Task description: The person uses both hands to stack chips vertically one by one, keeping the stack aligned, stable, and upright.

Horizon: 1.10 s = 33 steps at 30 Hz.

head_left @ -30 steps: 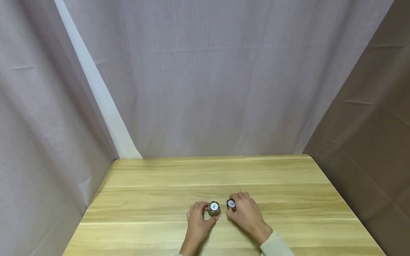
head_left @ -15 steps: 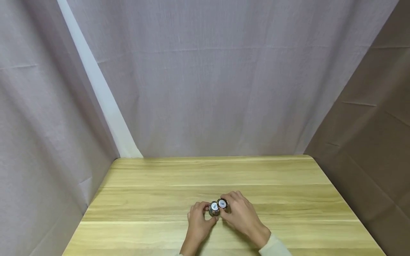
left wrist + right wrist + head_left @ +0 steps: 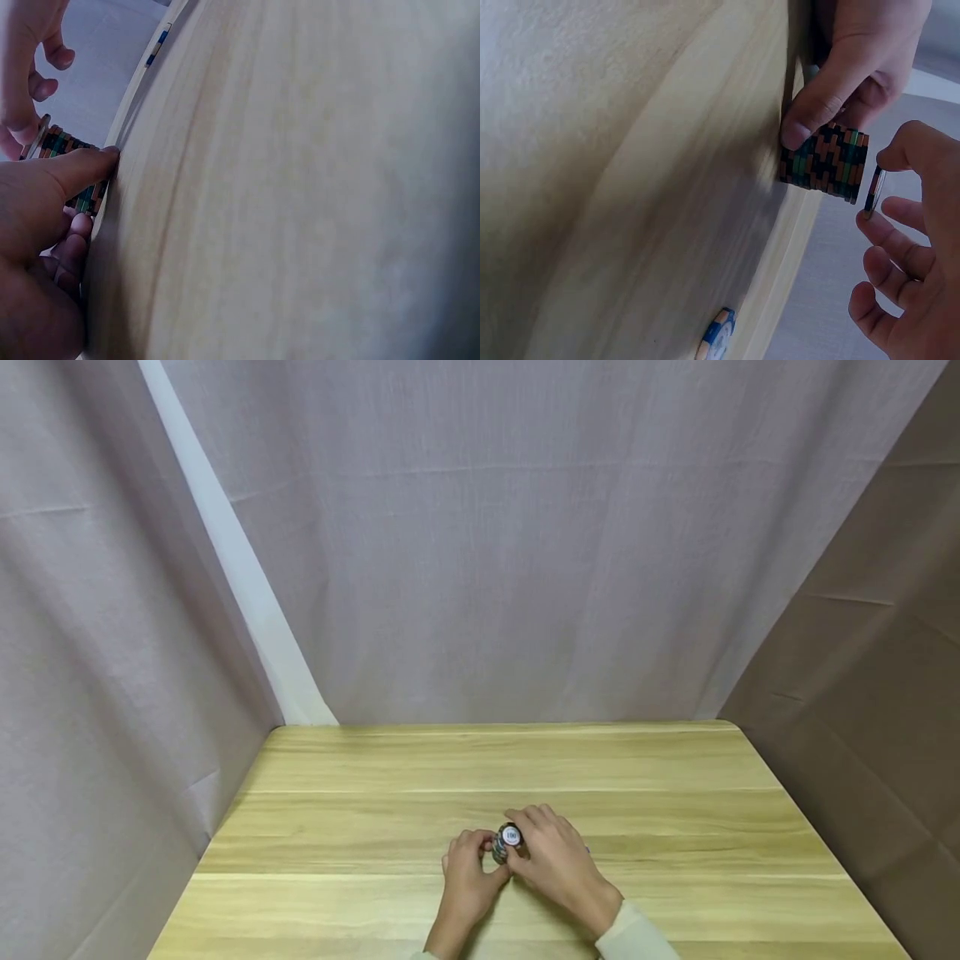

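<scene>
A tall stack of poker chips (image 3: pixel 825 161) with dark, orange and green edges stands on the table. The left hand (image 3: pixel 471 878) steadies it, thumb and fingers around its lower part. Just over the stack, the right hand (image 3: pixel 558 858) pinches a single poker chip (image 3: pixel 874 193) by its rim between thumb and index finger; its white centre reads 100 in the head view. The right wrist view shows a narrow gap between this chip and the stack's top, with the other right fingers loosely curled. Much of the stack is hidden by the hands in the head view.
A blue-and-white poker chip (image 3: pixel 717 334) lies flat on the wooden table (image 3: pixel 337 835), right of the stack and mostly hidden behind the right hand in the head view. Grey curtains (image 3: pixel 480 568) hang behind the table and at its sides.
The right hand has carried the pinched chip leftward, from beside the stack to over its top. The left hand has stayed around the stack. A blue chip has come into sight behind the right hand.
</scene>
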{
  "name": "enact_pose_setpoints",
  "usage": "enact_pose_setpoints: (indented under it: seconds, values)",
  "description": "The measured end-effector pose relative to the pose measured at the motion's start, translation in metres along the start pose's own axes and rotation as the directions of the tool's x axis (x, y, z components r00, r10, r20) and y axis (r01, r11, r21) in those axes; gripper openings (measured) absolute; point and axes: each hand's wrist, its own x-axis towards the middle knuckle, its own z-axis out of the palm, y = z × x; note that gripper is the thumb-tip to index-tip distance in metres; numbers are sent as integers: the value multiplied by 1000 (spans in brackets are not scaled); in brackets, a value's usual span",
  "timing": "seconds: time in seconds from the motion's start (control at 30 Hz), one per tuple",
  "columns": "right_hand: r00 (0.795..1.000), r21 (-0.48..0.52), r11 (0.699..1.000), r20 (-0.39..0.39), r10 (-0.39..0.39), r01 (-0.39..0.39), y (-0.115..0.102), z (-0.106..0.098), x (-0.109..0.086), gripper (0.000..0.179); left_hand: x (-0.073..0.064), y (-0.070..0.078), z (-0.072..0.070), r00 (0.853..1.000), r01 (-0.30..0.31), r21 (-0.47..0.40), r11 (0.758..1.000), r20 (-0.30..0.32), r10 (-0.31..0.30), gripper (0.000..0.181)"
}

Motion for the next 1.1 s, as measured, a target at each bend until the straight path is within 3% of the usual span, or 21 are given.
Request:
enact_pose_setpoints:
  seconds: [0.27,0.53,0.7,1.1]
  values:
    - [1000,-5,1000,-5,-13,13,2,10,-6,48,0,2,0,1000,-2,10,1000,-8,3,46]
    - [998,51,997,45,54,-57,4,6,-10,58,-1,3,-1,1000,-5,6,1000,-7,5,46]
    - [993,35,995,68,96,-98,12,-1,-13,65,0,4,-2,1000,-1,-15,1000,-9,1,47]
    - [957,-13,970,160,243,-244,40,-19,-37,57,0,3,2,1000,7,-36,999,-21,-7,45]
